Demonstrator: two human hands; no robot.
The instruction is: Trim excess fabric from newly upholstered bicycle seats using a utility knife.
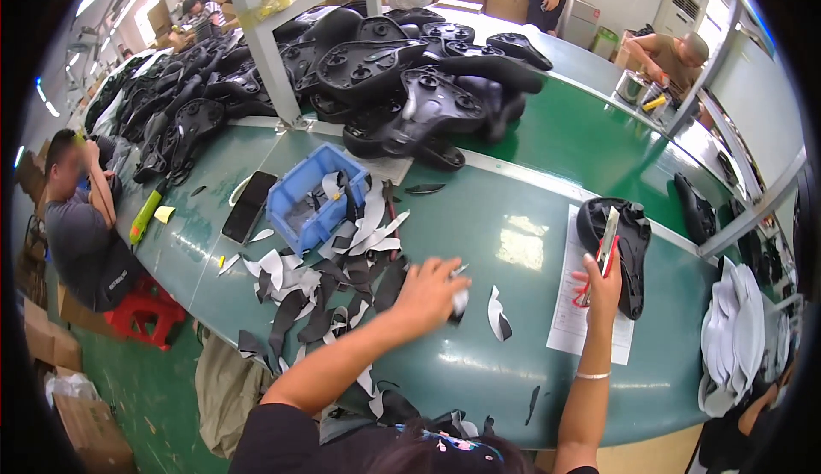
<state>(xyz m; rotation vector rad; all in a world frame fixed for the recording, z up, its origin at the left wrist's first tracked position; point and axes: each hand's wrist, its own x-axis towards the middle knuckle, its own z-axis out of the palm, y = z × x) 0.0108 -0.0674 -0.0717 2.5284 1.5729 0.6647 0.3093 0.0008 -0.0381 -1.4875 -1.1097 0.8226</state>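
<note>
My left hand (430,290) rests on the green table (513,183), its fingers closed on a small black-and-white trimmed scrap (459,300). A curled scrap (498,315) lies just to its right. My right hand (601,284) is raised over a white paper sheet (566,303) and grips a utility knife (609,236) with red scissors handles (585,294) hooked on its fingers. Right behind that hand lies a black bicycle saddle base (633,243), underside up.
A heap of black and white offcuts (329,282) spreads left of my left hand, beside a blue bin (312,196) and a dark phone (249,206). Many black saddles (402,81) pile up at the back. A seated person (81,217) is at the left; white pieces (735,337) stack right.
</note>
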